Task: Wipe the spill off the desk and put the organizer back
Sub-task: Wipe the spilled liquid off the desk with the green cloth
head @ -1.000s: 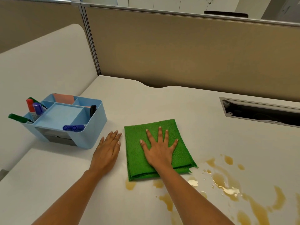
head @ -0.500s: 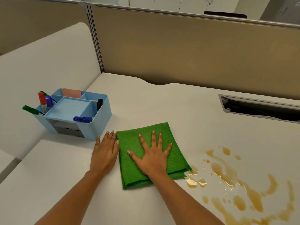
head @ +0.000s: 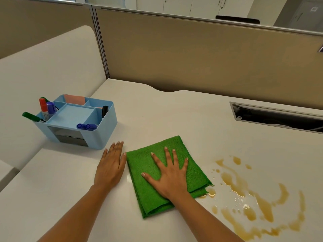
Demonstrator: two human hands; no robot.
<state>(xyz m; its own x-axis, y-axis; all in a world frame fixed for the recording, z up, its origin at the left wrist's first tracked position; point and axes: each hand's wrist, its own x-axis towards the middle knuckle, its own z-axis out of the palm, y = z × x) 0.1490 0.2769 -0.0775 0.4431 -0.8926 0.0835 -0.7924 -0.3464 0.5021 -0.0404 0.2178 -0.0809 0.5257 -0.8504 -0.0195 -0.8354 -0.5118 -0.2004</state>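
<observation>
A folded green cloth [head: 145, 172] lies on the white desk [head: 174, 119]. My right hand [head: 170, 177] presses flat on it with fingers spread. My left hand [head: 111, 166] rests flat on the desk just left of the cloth, its thumb touching the cloth's edge. A brown spill [head: 248, 196] spreads in streaks and drops to the right of the cloth, reaching the cloth's lower right corner. The light blue organizer [head: 103, 135] stands at the left, beyond my left hand, holding several markers.
A cable slot [head: 277, 117] opens in the desk at the far right. Beige partition panels [head: 192, 58] close off the back. A second desk surface [head: 35, 70] lies beyond the organizer on the left.
The cloth under my right hand has slid left and towards me over the wet patch in front; the brown drops there are gone. My left hand stays beside it.
</observation>
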